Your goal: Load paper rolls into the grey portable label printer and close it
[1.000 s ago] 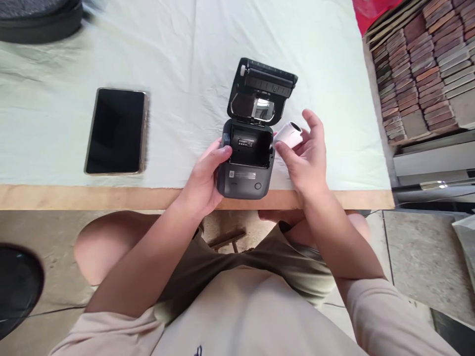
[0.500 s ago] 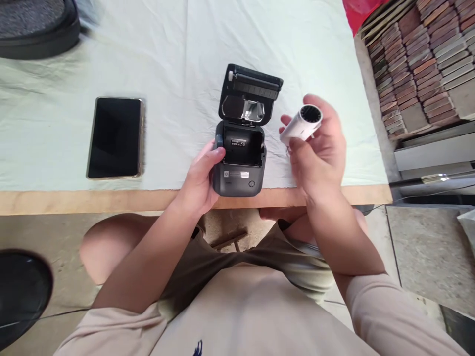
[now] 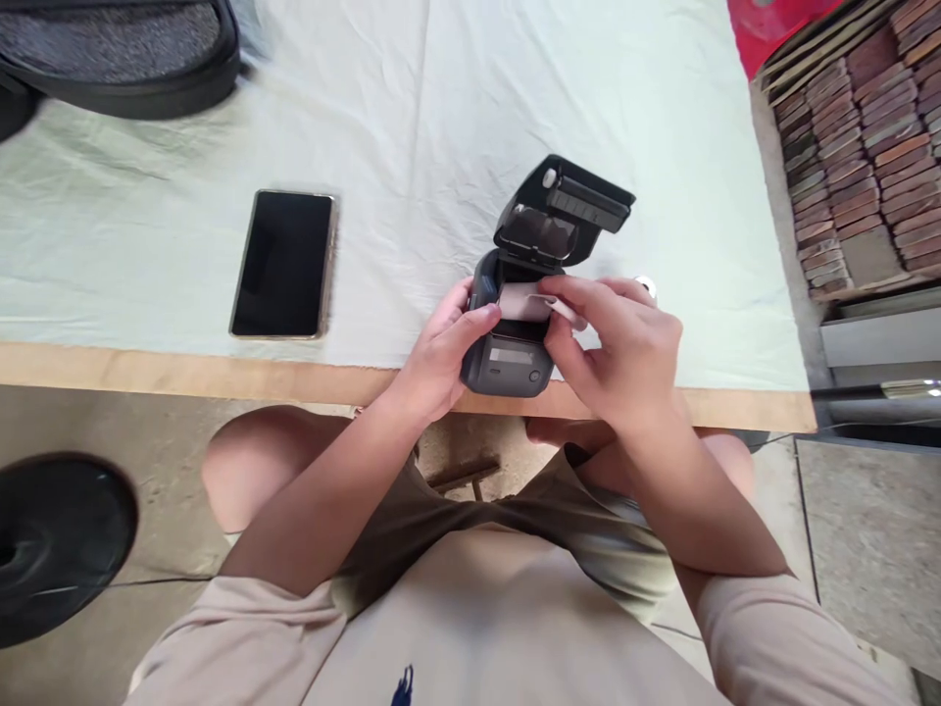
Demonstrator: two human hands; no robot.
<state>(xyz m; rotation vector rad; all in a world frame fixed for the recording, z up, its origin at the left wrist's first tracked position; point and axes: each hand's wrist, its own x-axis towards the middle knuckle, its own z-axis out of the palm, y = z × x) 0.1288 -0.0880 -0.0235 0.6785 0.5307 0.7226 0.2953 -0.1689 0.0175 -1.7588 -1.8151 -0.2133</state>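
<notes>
A black label printer [image 3: 507, 378] is tipped up near the table's front edge, its lid [image 3: 566, 206] swung back. My left hand [image 3: 437, 358] grips its left side, the thumb reaching the rim of the paper bay. Inside the bay lies a white paper roll [image 3: 521, 302], with a loose end sticking out to the right. My right hand [image 3: 621, 343] is closed around this end, thumb and fingers pinching at the roll's right side. Beyond the right knuckles shows a small white ring-shaped end [image 3: 647, 286]; the rest of that item is hidden.
On the cloth-covered table [image 3: 382, 118], a dark-screened tablet [image 3: 283, 265] lies left of the printer. An open black case [image 3: 147, 59] is at the far left. Stacked bricks [image 3: 857, 186] stand beyond the right edge, and a round black object [image 3: 63, 549] is on the floor.
My right hand has moved left and carried the paper roll into the printer's bay. The printer is now turned somewhat, still in my left hand. The view has shifted left.
</notes>
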